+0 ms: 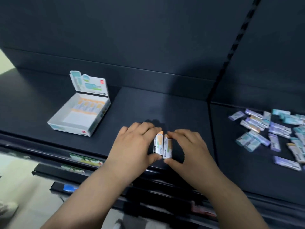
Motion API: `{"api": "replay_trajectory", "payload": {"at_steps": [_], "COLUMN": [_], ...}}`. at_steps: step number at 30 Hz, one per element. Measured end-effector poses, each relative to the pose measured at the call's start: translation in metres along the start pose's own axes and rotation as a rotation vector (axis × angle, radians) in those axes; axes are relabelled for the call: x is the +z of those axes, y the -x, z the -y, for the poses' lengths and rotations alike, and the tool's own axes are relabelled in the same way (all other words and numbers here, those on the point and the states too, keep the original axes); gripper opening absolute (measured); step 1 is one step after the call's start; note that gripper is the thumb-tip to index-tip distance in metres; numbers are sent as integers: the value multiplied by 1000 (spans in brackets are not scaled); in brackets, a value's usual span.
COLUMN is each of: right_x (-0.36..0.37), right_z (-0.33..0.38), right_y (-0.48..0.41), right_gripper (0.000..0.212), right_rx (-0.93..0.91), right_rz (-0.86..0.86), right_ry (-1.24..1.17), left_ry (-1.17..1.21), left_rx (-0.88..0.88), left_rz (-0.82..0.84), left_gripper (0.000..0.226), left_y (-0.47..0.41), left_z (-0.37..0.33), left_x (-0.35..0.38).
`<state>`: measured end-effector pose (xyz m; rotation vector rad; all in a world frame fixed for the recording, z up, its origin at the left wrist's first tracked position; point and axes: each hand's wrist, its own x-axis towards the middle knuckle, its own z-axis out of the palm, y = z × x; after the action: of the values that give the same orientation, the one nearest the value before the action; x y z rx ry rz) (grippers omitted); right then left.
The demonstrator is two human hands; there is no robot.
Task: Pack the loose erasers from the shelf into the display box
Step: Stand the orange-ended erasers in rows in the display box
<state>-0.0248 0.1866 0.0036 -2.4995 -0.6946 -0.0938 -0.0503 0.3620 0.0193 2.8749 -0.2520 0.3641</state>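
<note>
An open white display box (72, 128) with an upright printed lid stands on the dark shelf at the left; a row of orange-and-white erasers lies along its back. Near the shelf's front edge, two orange-and-white erasers (162, 145) sit side by side between my hands. My left hand (133, 144) pinches the left one with fingers over its far end and thumb at its near end. My right hand (189, 146) grips the right one the same way. A pile of loose erasers (270, 129), purple, teal and orange, lies scattered on the shelf at the right.
The shelf (148, 104) has a dark back wall and a vertical slotted upright (231, 52) that splits it into left and right bays. Price-tag strips (85, 159) run along the front edge, with lower shelves below. Pale floor shows at the bottom left.
</note>
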Motion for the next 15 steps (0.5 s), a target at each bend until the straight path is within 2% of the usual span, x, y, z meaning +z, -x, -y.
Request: {"api": "replay_trajectory", "payload": {"at_steps": [7, 15], "right_x": [49, 61], "right_z": [69, 80], "right_y": [-44, -63], "right_gripper": [64, 64], "right_rx": [2, 31], "right_rz": [-28, -15], "right_ry": [32, -1], "left_ry": [52, 33], "left_rx": [-2, 17], "left_rz": [26, 25], "left_gripper": [66, 69], "left_y": [13, 5], "left_z": [89, 114], "left_x": [-22, -24]}}
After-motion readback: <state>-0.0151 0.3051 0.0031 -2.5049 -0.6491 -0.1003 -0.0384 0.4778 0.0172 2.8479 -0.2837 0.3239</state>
